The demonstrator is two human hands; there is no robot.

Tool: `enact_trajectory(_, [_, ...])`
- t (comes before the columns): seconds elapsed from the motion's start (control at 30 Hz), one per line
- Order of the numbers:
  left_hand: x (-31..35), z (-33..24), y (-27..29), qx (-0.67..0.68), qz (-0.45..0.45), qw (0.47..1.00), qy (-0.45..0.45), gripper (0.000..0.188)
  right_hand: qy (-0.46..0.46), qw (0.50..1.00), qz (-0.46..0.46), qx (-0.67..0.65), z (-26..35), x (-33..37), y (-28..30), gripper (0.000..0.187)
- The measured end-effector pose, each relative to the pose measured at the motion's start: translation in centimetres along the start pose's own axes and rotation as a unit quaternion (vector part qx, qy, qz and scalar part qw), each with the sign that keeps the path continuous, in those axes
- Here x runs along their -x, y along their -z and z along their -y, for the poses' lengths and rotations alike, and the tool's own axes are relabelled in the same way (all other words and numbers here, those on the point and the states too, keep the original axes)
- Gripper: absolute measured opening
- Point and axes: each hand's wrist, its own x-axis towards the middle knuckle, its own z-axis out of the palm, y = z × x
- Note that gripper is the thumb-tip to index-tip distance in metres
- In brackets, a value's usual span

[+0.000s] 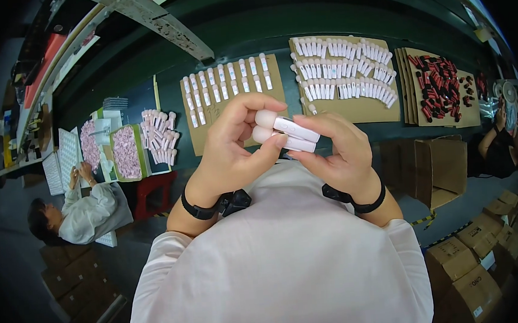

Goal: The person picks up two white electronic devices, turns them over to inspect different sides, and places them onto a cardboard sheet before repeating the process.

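Observation:
Two small wand massagers (296, 129), white-bodied with rounded pale pink heads, lie side by side in front of my chest. My left hand (228, 145) is closed around their head ends, its thumb pressing from below. My right hand (345, 146) pinches the white bodies from the other end with thumb and fingers. Just beyond, a cardboard sheet (229, 111) carries similar wands in rows. Another cardboard sheet (358, 114) to its right bears more of them, packed in denser rows.
Loose wands (160, 138) are heaped at left, beside a green-edged tray (145, 157) of small pink parts. A person (97, 212) works there. Red-and-black pieces (440, 86) cover cardboard at right, near another person (498, 145). A metal beam (159, 24) crosses above; an open carton (443, 175) stands right.

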Motion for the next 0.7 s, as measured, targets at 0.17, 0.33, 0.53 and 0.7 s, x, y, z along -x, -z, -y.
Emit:
enact_trajectory(0.17, [0.0,-0.1,0.0,0.005,0.006,1.000,0.017,0.035,0.008,1.000,-0.005,-0.003,-0.1,0.0,0.0,0.047])
enact_trajectory(0.33, [-0.2,0.2,0.0,0.043,-0.016,0.999,0.027,0.033,0.008,1.000,0.006,0.006,-0.2,-0.1,0.0,0.047])
enact_trajectory(0.53, [-0.4,0.6,-0.3,0.015,-0.029,0.999,0.002,0.032,0.012,1.000,0.010,0.012,-0.4,-0.2,-0.1,0.048])
enact_trajectory(0.7, [-0.6,0.6,0.0,0.105,-0.026,0.993,0.043,0.029,0.026,0.999,0.021,0.009,-1.1,-0.4,0.3,0.046])
